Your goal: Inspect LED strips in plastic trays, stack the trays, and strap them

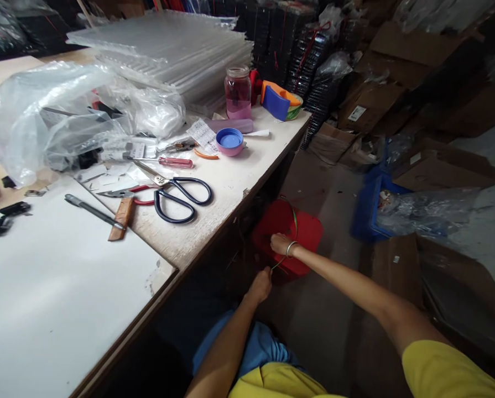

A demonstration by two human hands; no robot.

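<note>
Below the table's edge, my left hand is closed, pinching one end of a thin green strip. The strip runs up past my right wrist and across a red plastic stool on the floor. Over the stool's top, my right hand has its fingers curled in, with a bangle on the wrist. What those fingers hold, if anything, is hidden. The stool's lower part is dark.
On the table to the left lie scissors, pliers, a screwdriver, a jar and plastic sheets. Cartons and a blue crate stand at the right.
</note>
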